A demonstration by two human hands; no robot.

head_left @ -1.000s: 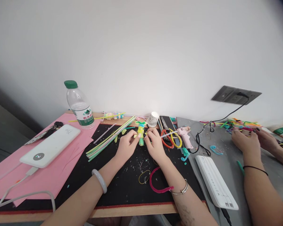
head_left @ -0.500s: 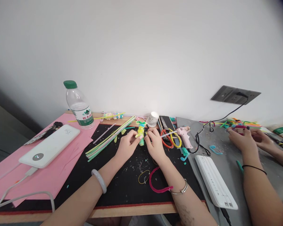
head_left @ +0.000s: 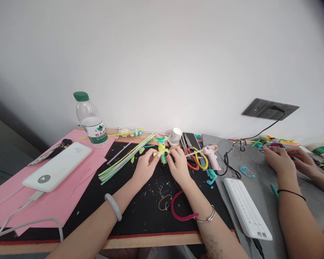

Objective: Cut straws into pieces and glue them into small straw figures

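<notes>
Between my two hands is a small yellow, green and blue pipe-cleaner figure (head_left: 161, 145), upright above the black mat (head_left: 140, 212). My left hand (head_left: 146, 163) pinches its left side between thumb and fingers. On the other side my right hand (head_left: 177, 162) is closed on the figure's right side, the thumb with a dark nail near its middle. To the left lies a bundle of green, yellow and white pipe cleaners (head_left: 126, 160). A curved dark pink pipe cleaner (head_left: 178, 214) and a rubber band (head_left: 164, 202) rest below my hands.
A paper cup (head_left: 175, 136), orange-handled scissors (head_left: 191, 162) and a pink glue gun (head_left: 212, 158) lie behind and right. Left are a water bottle (head_left: 93, 124) and a white power bank (head_left: 56, 167); another power bank (head_left: 247, 208) is right. A co-worker's hands (head_left: 279, 158) work at far right.
The figure has turned slightly in my fingers, its blue part now facing me more. My hands stay in nearly the same place. The co-worker's hands have shifted slightly.
</notes>
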